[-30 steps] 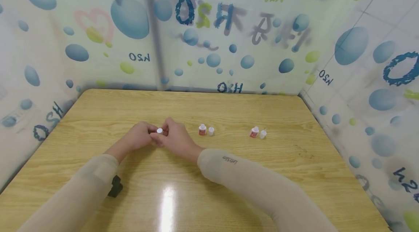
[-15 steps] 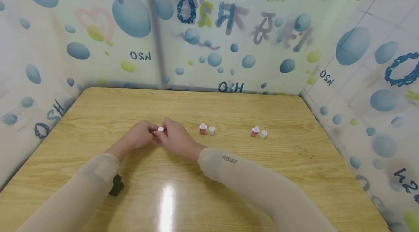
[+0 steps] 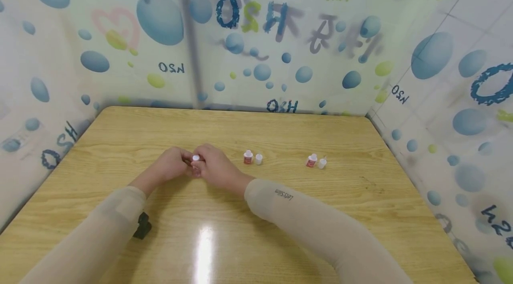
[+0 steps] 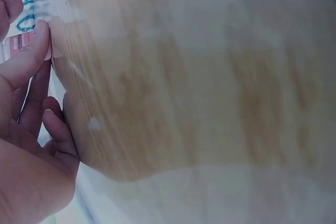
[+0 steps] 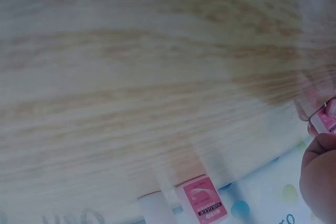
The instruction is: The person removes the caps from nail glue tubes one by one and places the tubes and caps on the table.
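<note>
Between both hands, at the left of the table, is a small nail glue bottle with a white cap [image 3: 196,158] and a pink-red label [image 4: 19,43]. My left hand [image 3: 173,164] pinches the bottle's body between thumb and fingers. From the other side, my right hand [image 3: 216,166] has thumb and curled fingers gripping close below the cap. In the right wrist view, the held bottle [image 5: 326,123] shows only in part behind the right hand [image 5: 319,179]. A second nail glue bottle [image 3: 248,158] stands upright to the right, a white cap [image 3: 258,159] beside it.
Farther right stand a third red-labelled bottle [image 3: 311,160] and another white cap [image 3: 322,163]. A dark object [image 3: 142,226] lies beside the left sleeve. The wooden table [image 3: 256,239] meets walls [image 3: 248,92] with printed blue and green drops at the back and sides.
The right hand's fingers have shifted and curled more around the top of the bottle, and more of its reddish body shows below. The left hand, other bottles and caps stay in place.
</note>
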Demonstrator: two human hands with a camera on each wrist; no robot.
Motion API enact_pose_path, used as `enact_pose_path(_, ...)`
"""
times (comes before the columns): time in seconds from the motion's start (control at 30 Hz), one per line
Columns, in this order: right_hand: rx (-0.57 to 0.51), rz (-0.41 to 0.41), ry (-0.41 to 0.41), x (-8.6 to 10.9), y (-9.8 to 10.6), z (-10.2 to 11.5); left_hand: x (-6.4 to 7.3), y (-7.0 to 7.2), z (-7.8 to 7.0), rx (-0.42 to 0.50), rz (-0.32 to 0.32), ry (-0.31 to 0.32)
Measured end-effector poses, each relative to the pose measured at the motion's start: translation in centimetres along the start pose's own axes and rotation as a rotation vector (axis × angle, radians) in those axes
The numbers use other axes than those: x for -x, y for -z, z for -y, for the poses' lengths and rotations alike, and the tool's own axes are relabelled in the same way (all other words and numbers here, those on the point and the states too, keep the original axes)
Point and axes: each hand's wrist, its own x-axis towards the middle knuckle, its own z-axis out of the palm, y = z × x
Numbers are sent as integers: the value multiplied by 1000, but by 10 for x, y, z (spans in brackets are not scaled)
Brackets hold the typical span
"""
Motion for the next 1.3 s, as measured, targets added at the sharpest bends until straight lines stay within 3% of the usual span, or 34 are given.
enact_pose_path(0.2,36,28,-2,0,6,3,1,0,-1,10,1,7)
enact_pose_path(0.47,-117,-44,-110,2,4,5,2,0,-2,5,0,4)
enact_pose_path(0.73,-142,-91,-31,0,5,7,1,-1,-3,2,-9,6)
enact_pose_path(1.03,-115,-18,4,-2,10,4,1,-2,-1,12,2,36)
enact_pose_path(1.3,-252,8,-49,-2,11,0,1,-1,-3,11,-6,41)
